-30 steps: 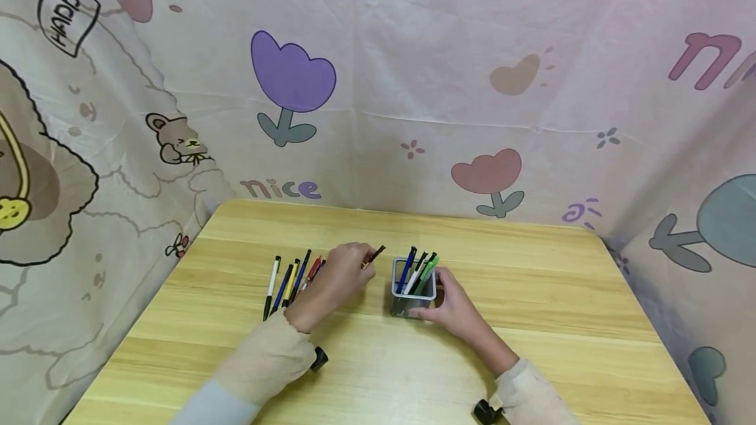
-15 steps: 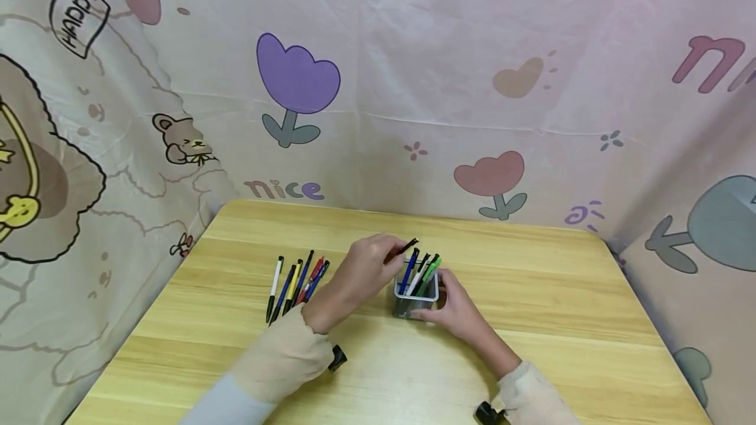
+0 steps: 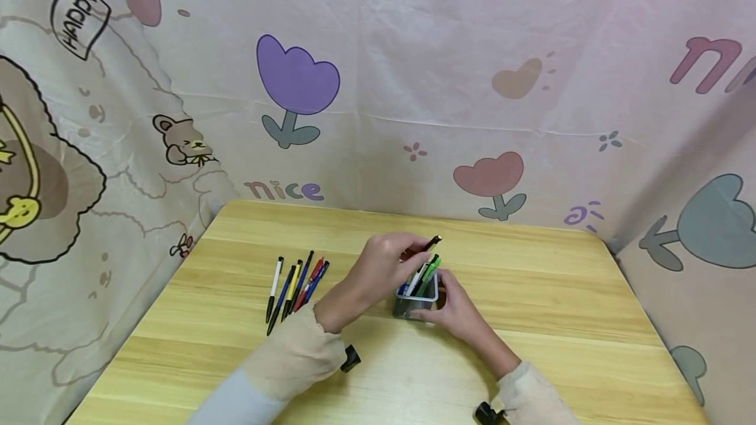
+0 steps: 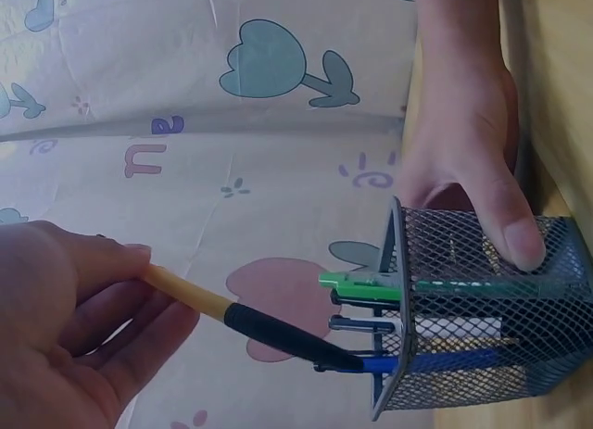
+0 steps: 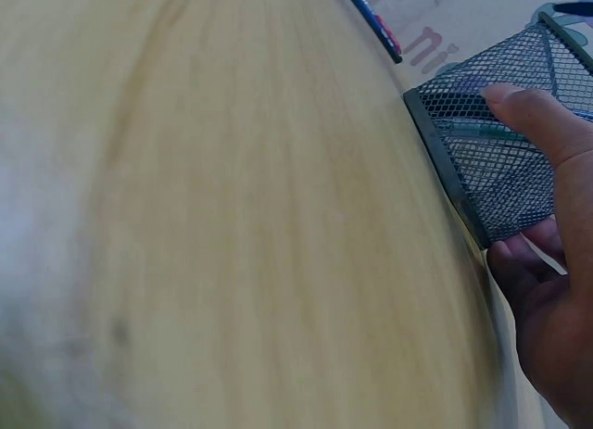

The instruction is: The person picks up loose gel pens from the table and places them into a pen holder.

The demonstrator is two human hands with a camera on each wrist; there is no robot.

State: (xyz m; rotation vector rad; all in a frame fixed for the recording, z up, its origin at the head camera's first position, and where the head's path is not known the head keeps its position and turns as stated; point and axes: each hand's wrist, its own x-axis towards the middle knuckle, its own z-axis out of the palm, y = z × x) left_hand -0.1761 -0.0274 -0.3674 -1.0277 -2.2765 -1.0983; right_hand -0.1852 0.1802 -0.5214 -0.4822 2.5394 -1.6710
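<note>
My left hand [image 3: 386,267] pinches a yellow pen with a black grip [image 4: 232,310] between thumb and fingers, above the pen holder. In the left wrist view, the pen's dark end reaches the holder's open rim, overlapping the blue pen there. The square mesh pen holder [image 4: 491,304] stands on the table with several pens inside, among them a green pen [image 4: 357,286] and a blue pen [image 4: 435,361]. My right hand [image 3: 455,303] grips the holder from its right side, the thumb [image 5: 528,114] lying along the mesh wall.
Left of the holder, several pens lie side by side on the wooden table [image 3: 531,320], including a white pen with a black end [image 3: 274,287], a yellow pen [image 3: 292,288] and a red pen [image 3: 307,287]. A printed cloth [image 3: 390,84] hangs behind the table.
My left hand has moved right with the pen, from beside the loose pens to over the holder, and the pen has turned. My right hand keeps its grip on the holder.
</note>
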